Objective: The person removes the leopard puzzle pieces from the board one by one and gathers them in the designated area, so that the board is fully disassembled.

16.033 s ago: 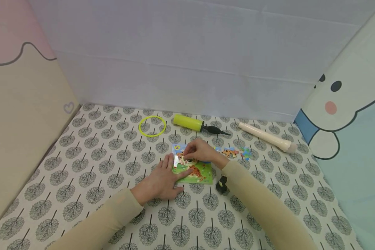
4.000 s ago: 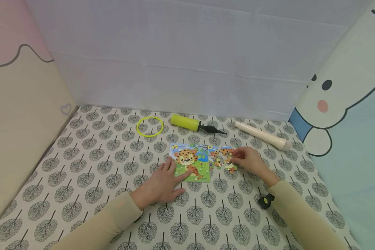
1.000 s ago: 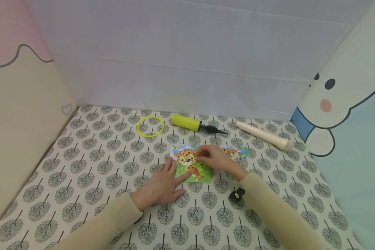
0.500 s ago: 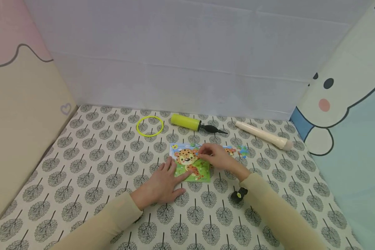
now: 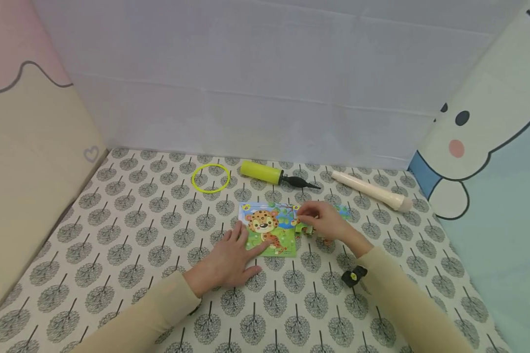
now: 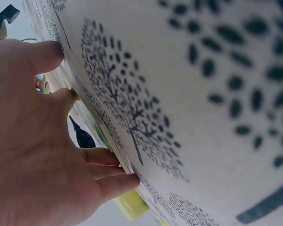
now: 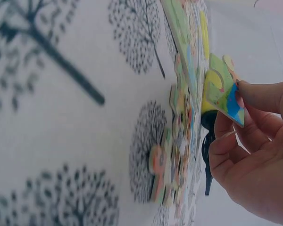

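Note:
A leopard jigsaw puzzle (image 5: 265, 228) lies on the cloth, its picture looking filled in from the head view. My left hand (image 5: 229, 257) rests spread on its left and lower part, fingers straight. In the left wrist view the left hand (image 6: 52, 136) touches the board edge with its fingertips. My right hand (image 5: 324, 221) is just right of the board. Between thumb and fingers it pinches a green and blue puzzle piece (image 7: 225, 89), lifted off the surface. Beneath and behind that hand lie several loose puzzle pieces (image 7: 172, 155), partly hidden in the head view.
Behind the puzzle lie a yellow-green hand pump (image 5: 265, 173) with a black nozzle and a yellow-green ring (image 5: 210, 178). A pale stick-shaped object (image 5: 371, 190) lies at the back right. The tree-print cloth (image 5: 159, 235) ends at a pale back wall (image 5: 256, 88).
Over the last half second my right hand has moved right, off the puzzle's right side, to above the loose pieces. My left hand stays put. Sixteen seconds ago the board had gaps near the leopard's head.

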### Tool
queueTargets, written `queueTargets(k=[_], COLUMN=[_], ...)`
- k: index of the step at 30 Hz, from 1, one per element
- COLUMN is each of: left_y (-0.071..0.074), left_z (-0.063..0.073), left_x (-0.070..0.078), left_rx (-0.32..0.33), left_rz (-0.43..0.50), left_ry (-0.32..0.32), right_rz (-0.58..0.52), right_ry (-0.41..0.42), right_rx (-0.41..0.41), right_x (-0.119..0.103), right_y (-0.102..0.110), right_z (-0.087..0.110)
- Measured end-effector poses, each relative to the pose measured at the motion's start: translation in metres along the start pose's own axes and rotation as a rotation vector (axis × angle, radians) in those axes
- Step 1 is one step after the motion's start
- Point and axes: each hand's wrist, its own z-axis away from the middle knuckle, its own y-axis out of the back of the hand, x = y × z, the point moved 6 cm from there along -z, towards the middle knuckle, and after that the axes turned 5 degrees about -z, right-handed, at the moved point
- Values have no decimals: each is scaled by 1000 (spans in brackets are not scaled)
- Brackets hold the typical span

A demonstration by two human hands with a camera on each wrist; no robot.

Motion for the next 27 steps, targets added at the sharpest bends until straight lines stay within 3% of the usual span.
queueTargets(k=[6, 14, 27], left_y=[3, 3, 1], left_z=[1, 2, 0], left_x=[1, 3, 9], left_rx=[26, -4, 41], left_rz=[15, 9, 7], left_ry=[4, 29, 10], right_rz=[1, 60, 81], right_ry=[-43, -67, -122], right_rx=[41, 115, 135], right_x=[12, 31, 54], right_y=[18, 39, 57], right_z=[13, 36, 59])
